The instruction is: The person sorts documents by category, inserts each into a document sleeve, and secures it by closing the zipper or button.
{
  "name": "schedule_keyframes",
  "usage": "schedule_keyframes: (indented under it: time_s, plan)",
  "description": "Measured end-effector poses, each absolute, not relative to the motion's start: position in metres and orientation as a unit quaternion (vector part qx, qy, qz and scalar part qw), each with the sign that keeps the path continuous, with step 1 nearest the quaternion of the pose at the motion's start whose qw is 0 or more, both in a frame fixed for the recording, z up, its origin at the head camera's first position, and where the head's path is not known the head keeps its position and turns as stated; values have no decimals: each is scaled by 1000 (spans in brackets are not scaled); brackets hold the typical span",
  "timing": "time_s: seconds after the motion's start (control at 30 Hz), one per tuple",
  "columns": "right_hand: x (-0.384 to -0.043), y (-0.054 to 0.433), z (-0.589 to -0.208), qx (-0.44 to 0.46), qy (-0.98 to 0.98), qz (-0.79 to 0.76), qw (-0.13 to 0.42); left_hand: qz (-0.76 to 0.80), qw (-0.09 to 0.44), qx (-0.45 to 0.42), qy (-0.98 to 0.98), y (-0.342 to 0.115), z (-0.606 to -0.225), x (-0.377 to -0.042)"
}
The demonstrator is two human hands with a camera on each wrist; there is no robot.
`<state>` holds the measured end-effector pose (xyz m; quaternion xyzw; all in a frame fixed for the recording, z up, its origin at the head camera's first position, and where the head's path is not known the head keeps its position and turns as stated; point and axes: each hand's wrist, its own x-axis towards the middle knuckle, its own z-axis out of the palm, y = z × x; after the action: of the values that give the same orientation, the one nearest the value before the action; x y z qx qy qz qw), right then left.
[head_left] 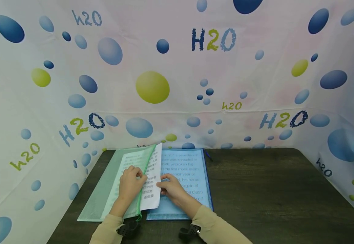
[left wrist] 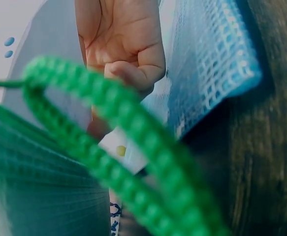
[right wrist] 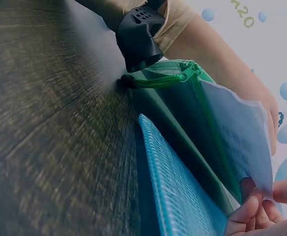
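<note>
A green mesh zip pouch [head_left: 94,206] lies on the left of the table, its zipper edge lifted. My left hand [head_left: 130,184] pinches that edge with thumb and fingers. A white sheet of paper [head_left: 153,200] with printed Chinese characters sticks out of the pouch's right side. My right hand [head_left: 175,193] pinches the sheet's right edge, also seen in the right wrist view, where the right hand's fingers [right wrist: 254,211] grip the paper [right wrist: 249,123]. The green zipper pull cord [left wrist: 118,105] hangs close in front of the left wrist camera.
A blue mesh pouch [head_left: 205,203] with a sheet of large English print lies under the right hand and beside the green pouch. Behind it lies a small blue pen-like object [head_left: 208,155]. The dark wooden table [head_left: 271,196] extends right; a patterned sheet [head_left: 180,61] hangs behind.
</note>
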<state>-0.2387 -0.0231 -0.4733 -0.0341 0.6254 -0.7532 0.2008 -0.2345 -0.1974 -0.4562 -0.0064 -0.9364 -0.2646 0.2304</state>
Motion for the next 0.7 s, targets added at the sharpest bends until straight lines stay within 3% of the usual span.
schedule_keyframes:
  time_s: [0.7]
  plan:
    - [-238,-37,-474,-56,625,-755,190,-280,248,-33,-927,-199,-458,-236]
